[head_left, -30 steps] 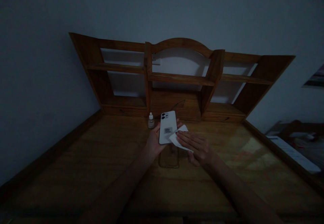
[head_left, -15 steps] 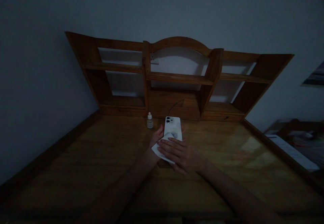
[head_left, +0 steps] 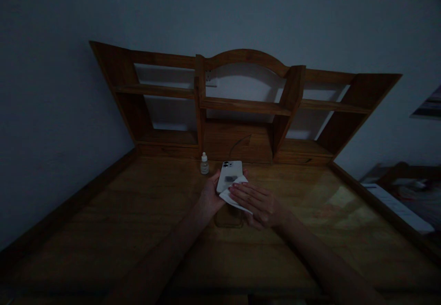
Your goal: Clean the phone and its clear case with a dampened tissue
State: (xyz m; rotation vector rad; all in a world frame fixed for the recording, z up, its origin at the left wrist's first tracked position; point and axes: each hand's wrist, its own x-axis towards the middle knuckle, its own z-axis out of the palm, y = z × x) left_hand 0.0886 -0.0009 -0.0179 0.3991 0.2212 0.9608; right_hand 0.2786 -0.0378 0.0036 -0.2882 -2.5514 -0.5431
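Observation:
A white phone [head_left: 225, 172], its back with the camera lenses facing up, is gripped by my left hand [head_left: 210, 195], whose thumb lies along the left edge and whose fingertips show at the right edge. My right hand [head_left: 257, 203] presses a white cloth [head_left: 237, 200] against the lower right part of the phone, fingers together over it. A dark patch shows on the phone's back, just above the cloth. Beneath the hands, a clear phone case [head_left: 228, 225] lies on the table, partly hidden.
On the wooden table [head_left: 144, 204], a small white-capped dropper bottle [head_left: 204, 164] stands left of the phone. A wooden shelf unit [head_left: 241, 107] rises along the back. White sheets [head_left: 396, 206] lie beyond the table's right edge.
The phone has shifted slightly left and tilted in my left hand. My right hand and the cloth have slid right, and more of the dark patch and the clear case shows.

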